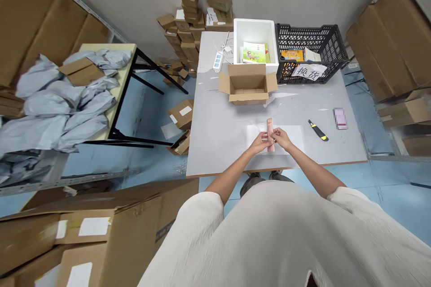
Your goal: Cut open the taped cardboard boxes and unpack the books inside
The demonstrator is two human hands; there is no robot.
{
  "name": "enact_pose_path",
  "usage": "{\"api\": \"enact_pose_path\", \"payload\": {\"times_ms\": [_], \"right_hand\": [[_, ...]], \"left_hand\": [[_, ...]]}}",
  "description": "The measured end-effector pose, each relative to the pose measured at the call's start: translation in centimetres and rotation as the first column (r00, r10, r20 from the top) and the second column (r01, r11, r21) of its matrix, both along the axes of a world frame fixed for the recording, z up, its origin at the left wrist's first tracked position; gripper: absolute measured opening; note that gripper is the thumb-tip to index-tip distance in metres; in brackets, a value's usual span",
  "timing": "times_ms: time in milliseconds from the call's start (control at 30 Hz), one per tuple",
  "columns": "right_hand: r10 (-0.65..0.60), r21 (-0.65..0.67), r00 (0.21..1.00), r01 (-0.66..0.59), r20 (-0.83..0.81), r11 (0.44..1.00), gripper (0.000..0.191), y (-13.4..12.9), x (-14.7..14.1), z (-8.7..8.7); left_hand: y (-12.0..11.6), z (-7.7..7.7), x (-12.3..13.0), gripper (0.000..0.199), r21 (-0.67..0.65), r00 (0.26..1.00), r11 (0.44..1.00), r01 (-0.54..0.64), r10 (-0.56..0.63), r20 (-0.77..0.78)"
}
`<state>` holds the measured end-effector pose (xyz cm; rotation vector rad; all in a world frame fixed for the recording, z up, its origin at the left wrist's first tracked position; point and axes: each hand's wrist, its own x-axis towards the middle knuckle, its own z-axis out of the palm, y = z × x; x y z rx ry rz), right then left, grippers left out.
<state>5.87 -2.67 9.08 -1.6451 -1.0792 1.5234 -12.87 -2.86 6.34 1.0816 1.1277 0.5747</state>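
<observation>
Both hands meet over a white sheet (pixel 292 140) on the grey table (pixel 215 143). A narrow pink box (pixel 270 126) stands out between them, its long side pointing away from me. My left hand (pixel 260 142) grips its left side, fingers closed on it. From the right, my right hand (pixel 281 139) pinches the same box near its middle. An open cardboard box (pixel 248 89) sits beyond my hands, flaps spread. A black and yellow cutter (pixel 318 130) lies to the right, with a pink and white item (pixel 340 119), partly pixelated, beyond it.
At the table's back stand a white foam box (pixel 238 40) and a black crate (pixel 332 71), both holding books. A power strip (pixel 218 61) lies back left. Grey parcels (pixel 54 98) cover a side table; a large carton (pixel 141 228) is near my left.
</observation>
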Motion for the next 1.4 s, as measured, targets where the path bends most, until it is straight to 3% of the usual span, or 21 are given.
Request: {"api": "enact_pose_path", "payload": {"times_ms": [200,367,500,667,833,933,1033,1200,1400], "right_hand": [[0.095,0.047,0.994,-0.092,-0.051,0.995,0.041,1.3,-1.6,1.2],[0.117,0.059,0.991,-0.120,0.060,0.991,0.026,0.8,-1.8,-0.2],[0.072,0.013,0.970,-0.077,0.233,0.997,0.019,0.7,-0.2,-1.8],[0.012,-0.111,0.834,0.059,0.551,0.992,0.037,0.9,2.4,-4.3],[0.129,-0.223,0.655,0.061,0.745,0.973,0.056,1.0,1.8,-6.5],[0.188,-0.217,0.588,-0.021,0.787,0.976,0.047,0.7,1.0,-7.4],[0.223,-0.211,0.603,-0.091,0.766,0.973,0.026,0.5,0.8,-7.7],[0.083,-0.167,0.708,0.050,0.701,0.985,0.013,1.5,2.2,-5.7],[-0.163,0.073,0.763,0.151,0.626,0.986,0.008,3.8,4.2,0.3]], "left_hand": [[1.0,1.6,-0.9,0.053,-0.052,0.994,0.996,-0.066,0.071,0.087],[0.5,0.7,-0.6,0.035,0.045,0.983,0.994,-0.103,0.108,-0.151],[0.4,-0.2,-1.3,0.036,0.001,0.948,0.988,-0.155,0.149,-0.282],[-0.4,-1.1,-4.3,0.037,-0.050,0.930,0.975,-0.215,0.188,-0.315],[-1.6,-2.2,-7.2,0.040,-0.092,0.898,0.939,-0.330,0.282,-0.338],[-2.3,-2.9,-8.2,0.041,-0.121,0.869,0.906,-0.405,0.340,-0.360],[-2.8,-3.5,-9.0,0.042,-0.117,0.861,0.907,-0.404,0.334,-0.383],[-2.8,-4.0,-9.8,0.045,-0.093,0.864,0.951,-0.296,0.225,-0.451],[-1.6,-3.8,-9.6,0.047,-0.035,0.824,0.960,-0.276,0.218,-0.523]]}}
